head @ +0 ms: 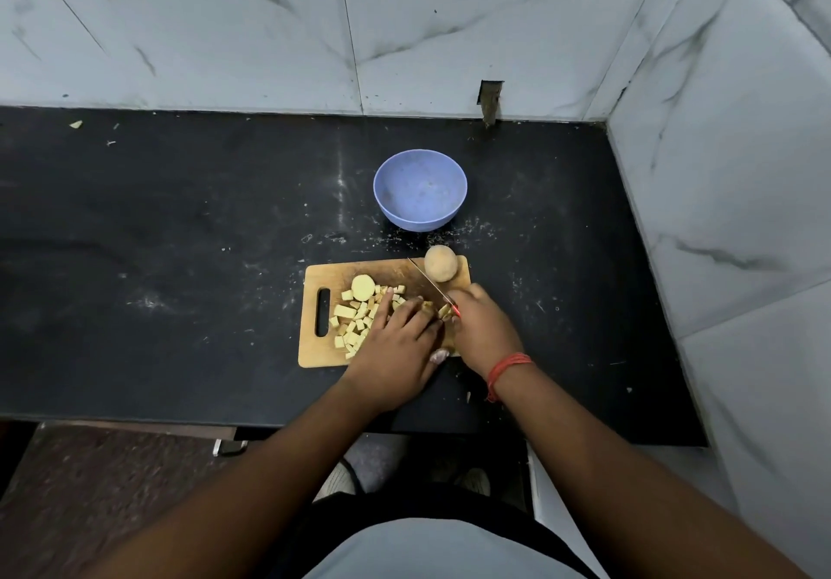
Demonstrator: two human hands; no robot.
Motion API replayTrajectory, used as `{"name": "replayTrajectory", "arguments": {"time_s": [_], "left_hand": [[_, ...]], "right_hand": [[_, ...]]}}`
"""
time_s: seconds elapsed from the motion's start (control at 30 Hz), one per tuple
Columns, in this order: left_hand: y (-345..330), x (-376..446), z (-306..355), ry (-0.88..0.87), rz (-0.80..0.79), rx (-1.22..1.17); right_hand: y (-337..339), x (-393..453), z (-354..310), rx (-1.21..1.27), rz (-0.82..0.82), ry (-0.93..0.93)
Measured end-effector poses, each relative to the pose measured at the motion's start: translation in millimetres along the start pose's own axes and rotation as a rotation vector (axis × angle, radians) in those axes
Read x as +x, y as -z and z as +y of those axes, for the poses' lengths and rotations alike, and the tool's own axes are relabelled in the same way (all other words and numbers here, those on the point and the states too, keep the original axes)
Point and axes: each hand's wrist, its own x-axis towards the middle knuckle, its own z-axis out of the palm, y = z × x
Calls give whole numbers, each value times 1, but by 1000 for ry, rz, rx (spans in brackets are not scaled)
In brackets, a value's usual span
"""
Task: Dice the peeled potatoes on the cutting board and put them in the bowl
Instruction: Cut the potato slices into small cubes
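Hands (395, 344) low over cutting board (323, 355)

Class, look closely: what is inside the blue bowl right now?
The bowl holds no potato; only its bare, speckled inside shows. All the diced pieces lie on the cutting board. Nothing covers the bowl.

Wooden cutting board (314, 353), handle slot at left. On it: pale diced potato pieces (355, 322) left of centre; round potato end-piece (363, 287) among them; whole peeled potato (441, 264) at far right corner. Empty blue bowl (420, 189) just beyond board.
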Motion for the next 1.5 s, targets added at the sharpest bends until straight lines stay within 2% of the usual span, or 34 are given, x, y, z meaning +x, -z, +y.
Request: {"name": "replayTrajectory", "arguments": {"time_s": [0.33,0.87,1.1,1.2,1.27,1.33,1.5], "left_hand": [[-2,-5,-15,-53,-5,-89],[-7,-8,-16,-112,1,-65],[-10,-9,-17,-136,9,-6],[-11,-9,-18,-137,11,-19],[-12,-10,-19,-137,10,-26],[-12,-10,-19,-133,8,-24],[-14,-11,-15,-111,10,-22]], "right_hand": [[-5,2,6,-28,33,4],[-9,0,5,13,70,-19],[-11,-5,9,157,80,-72],[-4,-14,6,231,109,-149],[4,-26,1,294,58,-241],[11,-45,-3,303,-70,-322],[5,-70,-12,23,-235,-334]]}}
